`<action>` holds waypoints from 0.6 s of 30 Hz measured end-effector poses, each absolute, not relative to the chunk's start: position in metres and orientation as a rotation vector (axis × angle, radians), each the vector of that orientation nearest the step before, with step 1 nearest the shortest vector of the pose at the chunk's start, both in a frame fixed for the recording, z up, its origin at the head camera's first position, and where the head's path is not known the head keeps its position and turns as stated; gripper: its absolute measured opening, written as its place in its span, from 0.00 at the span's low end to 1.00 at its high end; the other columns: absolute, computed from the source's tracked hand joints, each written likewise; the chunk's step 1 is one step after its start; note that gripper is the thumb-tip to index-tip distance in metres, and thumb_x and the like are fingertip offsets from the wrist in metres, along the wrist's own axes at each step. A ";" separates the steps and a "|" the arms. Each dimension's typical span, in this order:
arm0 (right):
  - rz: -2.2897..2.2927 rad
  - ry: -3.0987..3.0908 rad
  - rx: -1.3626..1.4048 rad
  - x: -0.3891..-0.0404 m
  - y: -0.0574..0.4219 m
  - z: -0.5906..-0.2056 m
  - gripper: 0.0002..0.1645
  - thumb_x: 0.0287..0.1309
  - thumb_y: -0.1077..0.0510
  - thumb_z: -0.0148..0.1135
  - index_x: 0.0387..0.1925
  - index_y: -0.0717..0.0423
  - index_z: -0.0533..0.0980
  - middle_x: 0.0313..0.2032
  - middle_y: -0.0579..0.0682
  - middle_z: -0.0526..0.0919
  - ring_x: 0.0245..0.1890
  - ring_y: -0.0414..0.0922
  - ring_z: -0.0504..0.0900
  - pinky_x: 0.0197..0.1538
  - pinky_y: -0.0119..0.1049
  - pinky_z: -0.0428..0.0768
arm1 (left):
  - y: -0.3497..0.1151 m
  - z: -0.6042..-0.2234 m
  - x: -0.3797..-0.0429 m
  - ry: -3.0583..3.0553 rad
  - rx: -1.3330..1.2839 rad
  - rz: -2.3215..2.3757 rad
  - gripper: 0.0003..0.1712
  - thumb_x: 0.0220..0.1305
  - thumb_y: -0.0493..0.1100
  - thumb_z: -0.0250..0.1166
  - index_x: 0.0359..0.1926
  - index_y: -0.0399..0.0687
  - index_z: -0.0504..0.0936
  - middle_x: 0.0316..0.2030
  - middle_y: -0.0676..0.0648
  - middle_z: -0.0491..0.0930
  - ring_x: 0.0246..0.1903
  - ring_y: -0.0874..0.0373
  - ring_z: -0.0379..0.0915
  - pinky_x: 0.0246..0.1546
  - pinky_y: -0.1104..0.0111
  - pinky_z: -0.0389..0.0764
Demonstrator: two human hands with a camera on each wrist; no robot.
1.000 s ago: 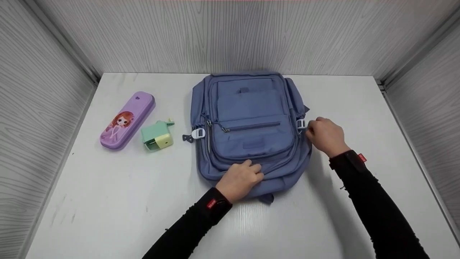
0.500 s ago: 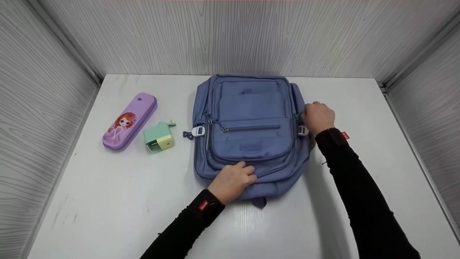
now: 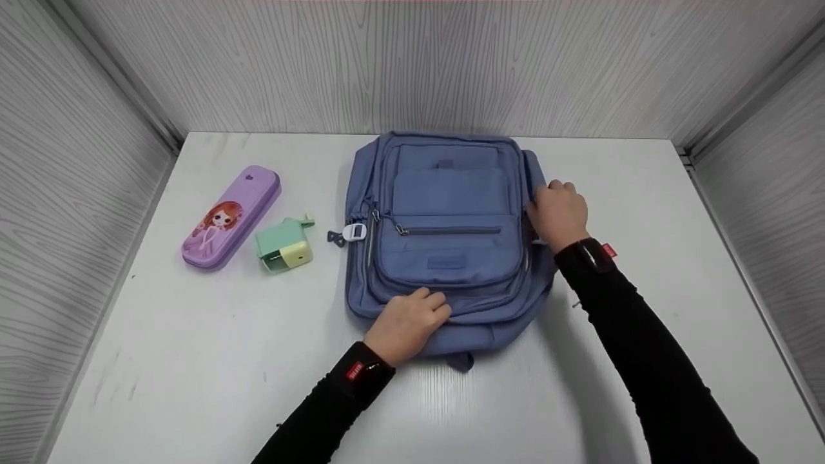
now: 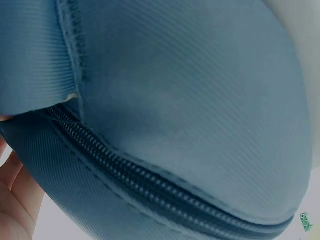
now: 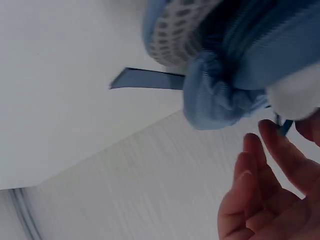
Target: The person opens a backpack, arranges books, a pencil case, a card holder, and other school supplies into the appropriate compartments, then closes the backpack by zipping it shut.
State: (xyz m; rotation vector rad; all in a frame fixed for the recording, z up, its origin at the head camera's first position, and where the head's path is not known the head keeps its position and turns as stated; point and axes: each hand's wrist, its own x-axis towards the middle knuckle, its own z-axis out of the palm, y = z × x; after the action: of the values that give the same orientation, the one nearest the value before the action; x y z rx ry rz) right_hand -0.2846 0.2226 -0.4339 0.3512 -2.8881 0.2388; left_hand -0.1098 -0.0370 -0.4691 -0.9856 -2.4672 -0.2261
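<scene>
A blue backpack (image 3: 451, 193) lies on its back on the white table, front pockets facing up. My left hand (image 3: 409, 322) grips its near bottom edge; in the left wrist view, fingers (image 4: 25, 192) show beside a closed zipper (image 4: 150, 185). At the bag's right side my right hand (image 3: 559, 212) pinches a small dark zipper pull (image 5: 286, 127) between thumb and forefinger, as the right wrist view shows. The other fingers of that hand are loosely bent. A white buckle (image 5: 295, 92) sits close to these fingertips, and the hand mostly covers it in the head view.
Left of the backpack lies a green and yellow pencil sharpener (image 3: 283, 245) with a small crank. Farther left is a purple pencil case (image 3: 232, 216) with a cartoon girl on it. Grey wood-grain panels (image 3: 412, 64) enclose the table at the back and sides.
My right hand has gone from beside the right buckle up along the bag's side, then slightly left, and now pinches the zipper pull. My left hand has shifted a little left, still gripping the bottom edge.
</scene>
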 end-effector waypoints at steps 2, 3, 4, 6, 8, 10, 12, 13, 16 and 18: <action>0.221 -2.846 0.480 -0.270 0.220 -0.429 0.13 0.62 0.58 0.63 0.38 0.67 0.80 0.36 0.68 0.80 0.37 0.65 0.78 0.36 0.60 0.78 | -0.039 -0.470 -0.109 -2.461 -0.956 -0.256 0.09 0.54 0.30 0.63 0.30 0.49 0.84 0.30 0.53 0.81 0.28 0.58 0.76 0.22 0.69 0.78; 0.220 -2.820 0.549 -0.262 0.219 -0.426 0.13 0.61 0.58 0.64 0.40 0.66 0.80 0.37 0.67 0.81 0.37 0.65 0.78 0.37 0.59 0.78 | -0.039 -0.470 -0.108 -2.459 -0.941 -0.273 0.10 0.53 0.30 0.63 0.32 0.48 0.85 0.30 0.53 0.81 0.28 0.58 0.76 0.22 0.69 0.79; 0.230 -2.791 0.621 -0.252 0.217 -0.425 0.13 0.60 0.58 0.65 0.41 0.64 0.81 0.38 0.66 0.82 0.38 0.64 0.79 0.37 0.58 0.78 | -0.041 -0.470 -0.108 -2.460 -0.925 -0.287 0.11 0.52 0.29 0.64 0.33 0.48 0.85 0.31 0.53 0.82 0.29 0.58 0.77 0.23 0.70 0.79; 0.270 -2.733 0.774 -0.233 0.214 -0.423 0.12 0.59 0.58 0.67 0.42 0.62 0.82 0.39 0.63 0.82 0.39 0.62 0.79 0.38 0.57 0.77 | -0.043 -0.470 -0.106 -2.462 -0.903 -0.317 0.14 0.51 0.29 0.64 0.37 0.48 0.87 0.32 0.53 0.83 0.30 0.59 0.78 0.25 0.70 0.81; 0.329 -2.679 0.928 -0.214 0.212 -0.422 0.11 0.58 0.59 0.68 0.41 0.60 0.82 0.39 0.60 0.83 0.39 0.59 0.79 0.40 0.54 0.78 | -0.046 -0.470 -0.104 -2.466 -0.887 -0.344 0.16 0.50 0.29 0.65 0.40 0.48 0.87 0.34 0.52 0.84 0.32 0.59 0.79 0.29 0.71 0.82; 0.388 -2.638 1.065 -0.197 0.211 -0.423 0.09 0.57 0.59 0.70 0.40 0.58 0.82 0.38 0.57 0.83 0.38 0.55 0.79 0.42 0.51 0.78 | -0.049 -0.469 -0.102 -2.465 -0.869 -0.368 0.17 0.50 0.28 0.66 0.40 0.47 0.87 0.35 0.52 0.84 0.34 0.58 0.80 0.32 0.70 0.83; 0.443 -2.612 1.183 -0.184 0.211 -0.425 0.08 0.56 0.59 0.71 0.37 0.56 0.82 0.36 0.54 0.82 0.36 0.51 0.78 0.42 0.47 0.78 | -0.052 -0.468 -0.100 -2.461 -0.849 -0.384 0.16 0.50 0.29 0.66 0.41 0.46 0.88 0.36 0.51 0.85 0.37 0.57 0.81 0.35 0.70 0.84; 0.460 -2.602 1.232 -0.179 0.211 -0.426 0.07 0.55 0.59 0.72 0.36 0.55 0.82 0.35 0.52 0.81 0.35 0.50 0.77 0.42 0.46 0.78 | -0.053 -0.467 -0.099 -2.456 -0.838 -0.391 0.16 0.50 0.29 0.66 0.41 0.46 0.88 0.36 0.51 0.85 0.37 0.57 0.81 0.37 0.70 0.85; 0.492 -2.596 1.327 -0.168 0.212 -0.430 0.07 0.53 0.59 0.73 0.33 0.53 0.81 0.33 0.49 0.80 0.35 0.47 0.76 0.41 0.42 0.77 | -0.059 -0.464 -0.095 -2.446 -0.804 -0.407 0.14 0.53 0.30 0.66 0.41 0.46 0.87 0.38 0.50 0.85 0.39 0.57 0.82 0.39 0.69 0.85; 0.488 -2.605 1.359 -0.164 0.213 -0.431 0.07 0.53 0.59 0.73 0.32 0.53 0.81 0.32 0.49 0.80 0.35 0.46 0.76 0.41 0.42 0.77 | -0.062 -0.463 -0.092 -2.441 -0.783 -0.416 0.14 0.54 0.30 0.67 0.42 0.45 0.87 0.38 0.50 0.85 0.39 0.57 0.82 0.38 0.69 0.85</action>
State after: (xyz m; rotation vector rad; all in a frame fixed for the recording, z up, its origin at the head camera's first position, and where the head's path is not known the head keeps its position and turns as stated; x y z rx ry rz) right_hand -0.1638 0.2127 -0.4314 1.3592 -2.6052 0.4882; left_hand -0.0919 -0.0619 -0.4628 -0.7826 -2.4406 -0.4164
